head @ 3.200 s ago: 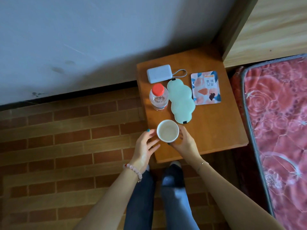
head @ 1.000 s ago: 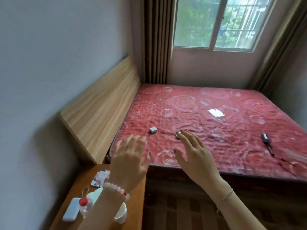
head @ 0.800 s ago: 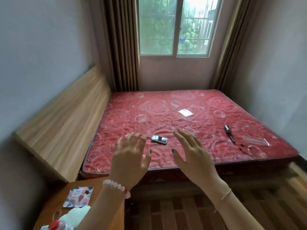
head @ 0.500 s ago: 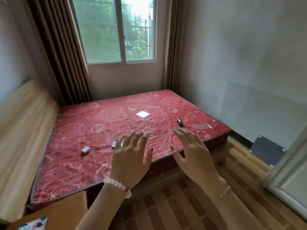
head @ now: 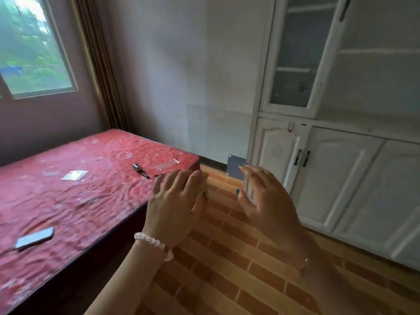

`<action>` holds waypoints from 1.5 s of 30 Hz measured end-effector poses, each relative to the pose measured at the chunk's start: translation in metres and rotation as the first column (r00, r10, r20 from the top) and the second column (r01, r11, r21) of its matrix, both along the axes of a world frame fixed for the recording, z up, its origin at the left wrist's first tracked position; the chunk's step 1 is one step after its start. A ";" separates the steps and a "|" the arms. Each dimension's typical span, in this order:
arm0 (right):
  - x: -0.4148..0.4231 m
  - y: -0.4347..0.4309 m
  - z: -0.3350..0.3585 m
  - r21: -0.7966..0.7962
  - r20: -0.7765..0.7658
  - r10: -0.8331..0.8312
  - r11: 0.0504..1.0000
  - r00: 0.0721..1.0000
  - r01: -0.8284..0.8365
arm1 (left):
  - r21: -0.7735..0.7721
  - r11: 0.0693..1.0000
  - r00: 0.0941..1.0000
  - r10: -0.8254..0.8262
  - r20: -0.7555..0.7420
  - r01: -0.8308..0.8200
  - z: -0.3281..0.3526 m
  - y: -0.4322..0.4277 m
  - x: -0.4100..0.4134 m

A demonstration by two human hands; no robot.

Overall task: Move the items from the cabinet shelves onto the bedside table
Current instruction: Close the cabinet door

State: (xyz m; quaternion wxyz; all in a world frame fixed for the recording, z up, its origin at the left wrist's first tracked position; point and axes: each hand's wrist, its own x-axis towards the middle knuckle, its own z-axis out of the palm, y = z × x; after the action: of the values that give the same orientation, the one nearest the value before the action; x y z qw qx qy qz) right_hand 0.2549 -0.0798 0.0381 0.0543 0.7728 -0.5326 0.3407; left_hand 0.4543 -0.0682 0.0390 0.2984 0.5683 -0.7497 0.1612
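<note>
A tall white cabinet point(head: 336, 137) fills the right side, with glass-fronted upper shelves point(head: 293, 64) and closed lower doors. Whatever stands on the shelves is too dim and blurred to make out. My left hand point(head: 175, 205), with a bead bracelet at the wrist, is held out in front of me with fingers spread and holds nothing. My right hand point(head: 266, 198) is raised beside it, fingers relaxed, also holding nothing. Both hands hang in the air over the floor, well short of the cabinet. The bedside table is out of view.
A bed with a red mattress point(head: 75, 192) takes up the left, its corner close to my left hand. On it lie a phone point(head: 35, 238), a small packet point(head: 73, 175) and a dark tool point(head: 139, 170). Brick-patterned floor point(head: 227, 258) runs between bed and cabinet.
The view has swung right from the bedside table, across the bed and window, to the white cabinet. Both hands have stayed raised and holding nothing since they left the white cup on the table.
</note>
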 end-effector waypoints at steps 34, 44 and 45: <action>-0.560 -0.071 0.046 -0.073 0.035 -0.759 0.647 0.651 0.759 | -0.063 0.654 0.657 -0.749 0.087 0.754 0.049 -0.221 -0.619; -0.681 -0.066 0.038 -0.100 0.057 -0.829 0.550 0.557 0.829 | -0.052 0.567 0.569 -0.815 0.111 0.822 0.047 -0.236 -0.747; -0.695 -0.065 0.039 -0.113 0.048 -0.829 0.549 0.557 0.828 | -0.063 0.555 0.559 -0.822 0.110 0.829 0.047 -0.236 -0.763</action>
State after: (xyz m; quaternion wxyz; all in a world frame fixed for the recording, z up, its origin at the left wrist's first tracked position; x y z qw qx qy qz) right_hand -0.4404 -0.1450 0.0771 0.2582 0.4281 -0.8115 0.3026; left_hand -0.3087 -0.3040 0.0865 0.3438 0.1281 -0.9282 0.0616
